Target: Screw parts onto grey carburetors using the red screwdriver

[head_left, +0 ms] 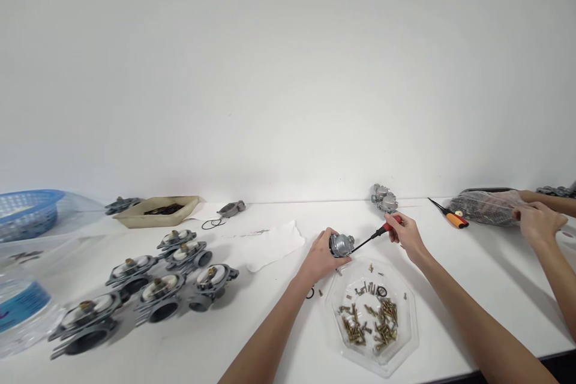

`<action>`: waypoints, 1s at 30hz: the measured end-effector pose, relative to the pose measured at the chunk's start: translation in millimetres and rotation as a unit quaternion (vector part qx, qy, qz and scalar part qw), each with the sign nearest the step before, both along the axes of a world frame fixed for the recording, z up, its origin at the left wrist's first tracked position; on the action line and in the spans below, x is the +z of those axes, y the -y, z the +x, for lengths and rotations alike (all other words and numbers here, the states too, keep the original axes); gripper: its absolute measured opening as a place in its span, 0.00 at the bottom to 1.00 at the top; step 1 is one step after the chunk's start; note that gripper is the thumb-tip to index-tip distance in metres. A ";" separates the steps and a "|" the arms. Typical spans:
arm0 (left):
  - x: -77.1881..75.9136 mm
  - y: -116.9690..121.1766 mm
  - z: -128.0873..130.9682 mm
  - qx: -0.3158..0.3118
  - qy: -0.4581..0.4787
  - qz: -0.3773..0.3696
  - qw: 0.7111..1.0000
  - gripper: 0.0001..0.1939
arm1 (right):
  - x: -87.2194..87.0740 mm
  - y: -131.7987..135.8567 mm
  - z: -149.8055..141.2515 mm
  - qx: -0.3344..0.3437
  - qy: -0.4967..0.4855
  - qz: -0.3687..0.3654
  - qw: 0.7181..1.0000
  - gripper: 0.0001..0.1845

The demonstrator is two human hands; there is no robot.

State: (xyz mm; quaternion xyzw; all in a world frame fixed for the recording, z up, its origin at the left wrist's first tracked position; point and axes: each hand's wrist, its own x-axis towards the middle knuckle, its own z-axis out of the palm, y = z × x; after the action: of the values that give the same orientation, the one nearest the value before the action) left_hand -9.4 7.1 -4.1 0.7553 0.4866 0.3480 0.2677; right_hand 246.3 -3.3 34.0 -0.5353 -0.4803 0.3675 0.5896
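Left hand (320, 257) gripping a carburetor (341, 245), right hand (406, 235) holding a red-handled screwdriver (386, 228) — tip against the carburetor

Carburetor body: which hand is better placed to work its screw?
Probably the right hand: it holds the red-handled screwdriver, tip at the carburetor body, while the left hand grips that body.

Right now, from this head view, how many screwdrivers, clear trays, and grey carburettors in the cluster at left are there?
Grey metal carburettors in the left cluster: 6
Red-handled screwdriver and orange-handled screwdriver: 2
Clear plastic octagonal tray: 1
Total: 9
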 end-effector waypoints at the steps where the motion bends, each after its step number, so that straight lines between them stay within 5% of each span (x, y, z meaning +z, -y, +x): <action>1: 0.1 0.1 0.0 0.000 0.001 -0.001 1.000 0.24 | 0.0 -0.4 0.9 -0.003 0.000 0.004 1.000 0.24; 12: 2.4 2.0 0.1 0.001 0.007 -0.006 1.000 0.24 | -7.1 -5.3 4.2 0.016 0.006 -0.015 1.000 0.24; 24: 5.3 4.0 -0.4 0.003 0.012 -0.012 1.000 0.25 | -2.7 1.0 8.8 0.130 0.015 0.044 0.990 0.19; 30: 5.6 4.2 -0.2 0.003 0.008 -0.008 1.000 0.25 | 0.1 2.0 10.6 0.075 0.110 0.014 0.991 0.19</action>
State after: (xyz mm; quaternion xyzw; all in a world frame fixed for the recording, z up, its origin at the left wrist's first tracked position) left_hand -9.7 3.0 1.5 0.7491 0.4892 0.3507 0.2767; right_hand 256.9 -5.3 34.1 -0.5267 -0.5862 0.3423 0.5117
